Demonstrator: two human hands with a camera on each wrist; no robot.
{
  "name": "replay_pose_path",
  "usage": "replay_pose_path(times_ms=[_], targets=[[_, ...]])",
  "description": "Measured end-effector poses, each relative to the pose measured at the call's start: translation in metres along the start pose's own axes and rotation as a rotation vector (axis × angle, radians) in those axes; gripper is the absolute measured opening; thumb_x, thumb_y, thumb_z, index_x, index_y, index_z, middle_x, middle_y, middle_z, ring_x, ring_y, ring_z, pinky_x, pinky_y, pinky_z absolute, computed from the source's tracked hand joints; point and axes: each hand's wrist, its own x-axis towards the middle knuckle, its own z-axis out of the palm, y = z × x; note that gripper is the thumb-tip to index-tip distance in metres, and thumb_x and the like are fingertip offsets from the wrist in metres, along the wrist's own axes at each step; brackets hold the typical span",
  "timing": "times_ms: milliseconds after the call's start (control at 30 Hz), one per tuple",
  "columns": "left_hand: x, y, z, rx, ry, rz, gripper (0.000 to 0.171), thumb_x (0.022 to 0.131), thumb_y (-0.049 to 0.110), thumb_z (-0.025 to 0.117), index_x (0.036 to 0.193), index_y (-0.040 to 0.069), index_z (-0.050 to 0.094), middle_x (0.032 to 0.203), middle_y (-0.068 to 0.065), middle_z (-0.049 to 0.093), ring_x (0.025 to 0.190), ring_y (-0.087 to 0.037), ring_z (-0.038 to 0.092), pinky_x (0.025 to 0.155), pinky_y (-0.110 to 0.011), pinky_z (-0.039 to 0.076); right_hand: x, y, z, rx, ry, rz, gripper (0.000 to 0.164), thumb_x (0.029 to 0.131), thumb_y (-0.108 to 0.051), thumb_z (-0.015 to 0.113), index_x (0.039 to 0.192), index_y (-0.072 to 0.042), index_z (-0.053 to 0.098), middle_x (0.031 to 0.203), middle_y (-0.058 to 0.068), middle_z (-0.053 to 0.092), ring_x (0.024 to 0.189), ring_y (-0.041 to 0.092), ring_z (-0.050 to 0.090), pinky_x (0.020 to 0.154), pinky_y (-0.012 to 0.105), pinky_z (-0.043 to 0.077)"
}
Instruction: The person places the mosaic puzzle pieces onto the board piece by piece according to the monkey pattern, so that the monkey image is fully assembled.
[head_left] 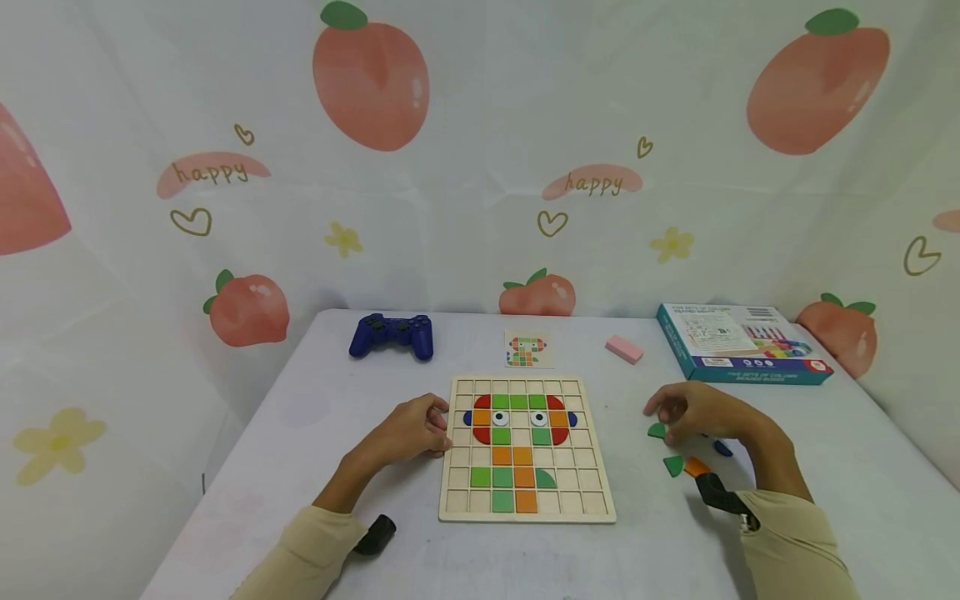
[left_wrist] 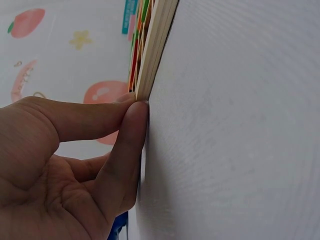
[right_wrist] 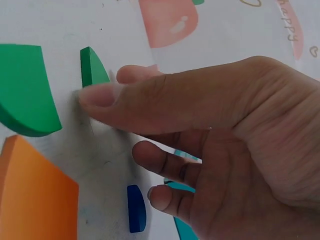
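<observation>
My left hand (head_left: 420, 427) pinches the left edge of a wooden grid board (head_left: 468, 479); the left wrist view shows thumb and a finger meeting at the board's edge (left_wrist: 150, 65). Coloured tiles on the board form a figure with two eye tiles (head_left: 500, 418). To the right of the board, my right hand (head_left: 701, 410) hovers low over loose pieces with its fingers loosely bent and apart. A green piece (right_wrist: 92, 67) lies by its thumb tip, partly hidden. Near it are a green quarter-round piece (right_wrist: 27, 90), an orange piece (right_wrist: 42, 195) and a blue half-round piece (right_wrist: 136, 209).
Behind the board lies a small pattern card (head_left: 527, 349). A blue game controller (head_left: 392, 336) is at the back left. Towards the back right are a pink block (head_left: 624, 349) and a flat game box (head_left: 742, 343). A patterned curtain (head_left: 465, 225) hangs behind the white table.
</observation>
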Motion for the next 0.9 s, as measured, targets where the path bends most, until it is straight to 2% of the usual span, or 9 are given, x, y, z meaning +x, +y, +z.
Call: replay_pose_path(times_ms=[233, 533, 700, 900], targets=[[0.0, 0.001, 0.0, -0.011, 0.005, -0.01, 0.052, 0.085, 0.004, 0.083, 0.132, -0.005, 0.061, 0.1, -0.005, 0.065, 0.087, -0.016, 0.062, 0.079, -0.031, 0.054, 0.001, -0.003, 0.003, -0.044, 0.028, 0.01, 0.034, 0.079, -0.008, 0.086, 0.111, -0.009, 0.077, 0.096, 0.007, 0.063, 0.094, 0.025, 0.057, 0.08, 0.038, 0.052], [-0.001, 0.003, 0.0, -0.003, 0.001, -0.009, 0.053, 0.086, 0.005, 0.083, 0.133, -0.005, 0.061, 0.101, -0.006, 0.065, 0.088, -0.016, 0.063, 0.079, -0.03, 0.055, 0.005, -0.004, 0.005, -0.082, 0.046, -0.002, 0.029, 0.084, -0.016, 0.085, 0.111, -0.009, 0.077, 0.099, 0.005, 0.066, 0.096, 0.024, 0.058, 0.082, 0.039, 0.052], [-0.001, 0.002, 0.0, -0.004, -0.001, -0.012, 0.052, 0.086, 0.005, 0.083, 0.133, -0.005, 0.061, 0.102, -0.006, 0.065, 0.089, -0.016, 0.063, 0.08, -0.031, 0.055, 0.005, -0.012, 0.008, -0.079, 0.057, -0.011, 0.029, 0.085, -0.017, 0.083, 0.112, -0.009, 0.077, 0.099, 0.005, 0.066, 0.096, 0.025, 0.057, 0.08, 0.038, 0.05], [-0.001, 0.001, 0.001, -0.006, 0.01, -0.014, 0.051, 0.086, 0.004, 0.084, 0.131, -0.004, 0.062, 0.1, -0.005, 0.065, 0.088, -0.016, 0.063, 0.081, -0.032, 0.055, 0.009, -0.028, 0.015, -0.071, 0.085, -0.066, 0.032, 0.085, -0.021, 0.082, 0.114, -0.008, 0.077, 0.104, 0.004, 0.071, 0.099, 0.025, 0.056, 0.08, 0.037, 0.047]])
